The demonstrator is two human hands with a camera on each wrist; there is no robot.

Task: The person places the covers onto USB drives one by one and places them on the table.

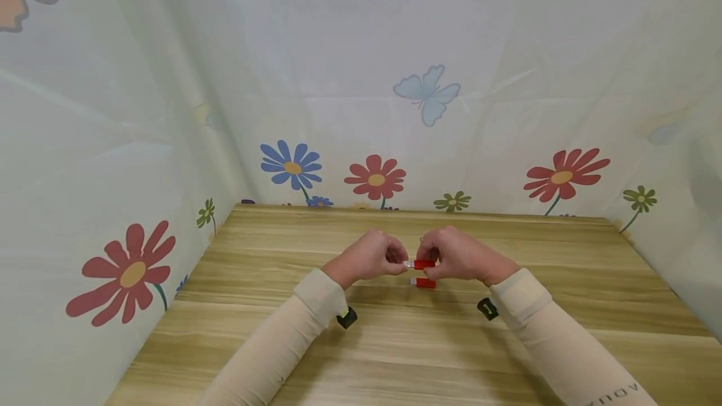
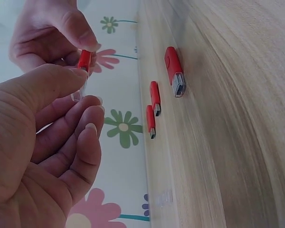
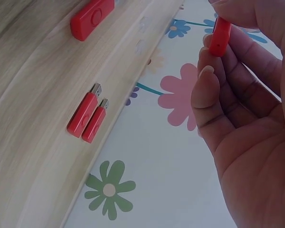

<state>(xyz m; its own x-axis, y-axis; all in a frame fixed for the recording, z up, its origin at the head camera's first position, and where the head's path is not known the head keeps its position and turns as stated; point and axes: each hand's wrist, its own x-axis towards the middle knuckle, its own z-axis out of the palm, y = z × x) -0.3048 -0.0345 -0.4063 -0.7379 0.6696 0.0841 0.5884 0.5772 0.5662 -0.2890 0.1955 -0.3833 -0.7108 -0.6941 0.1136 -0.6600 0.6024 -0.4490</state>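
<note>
Red USB stick [image 1: 423,264], head view: sits between left hand [image 1: 368,258] and right hand [image 1: 464,255], both turned inward, above the wooden table [image 1: 282,243]. Left wrist view: left hand pinches its clear cap [image 2: 77,96], partly covering it; right hand pinches the red body. Right wrist view: right hand hides the stick's far end.

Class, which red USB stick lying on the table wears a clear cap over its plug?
The single stick lying apart, largest in the left wrist view: clear plastic covers its plug, while the paired sticks show bare metal.
</note>
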